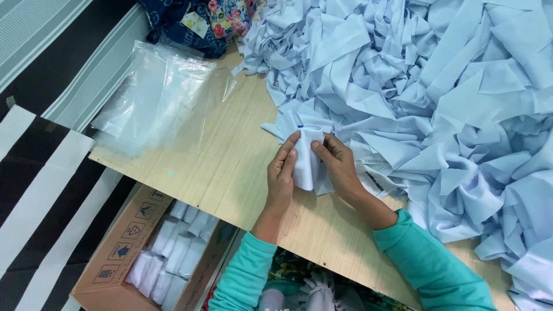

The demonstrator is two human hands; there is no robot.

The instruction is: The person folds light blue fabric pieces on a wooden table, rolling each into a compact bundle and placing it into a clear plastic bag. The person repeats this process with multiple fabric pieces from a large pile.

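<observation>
Pale-blue folded cloth piece point(306, 164), pinched between both hands.

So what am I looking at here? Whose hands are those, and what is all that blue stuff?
There is no machine here. A person wears a camera on their head, so you look down at their own two hands, as if through their eyes. The left hand and the right hand together hold a small folded piece of pale cloth over a wooden table. The blue stuff is a big pile of light blue cloth pieces heaped on the table. Clear plastic bags lie at the table's far left corner. Down on the floor stands a cardboard box with folded pale bundles packed inside.
</observation>
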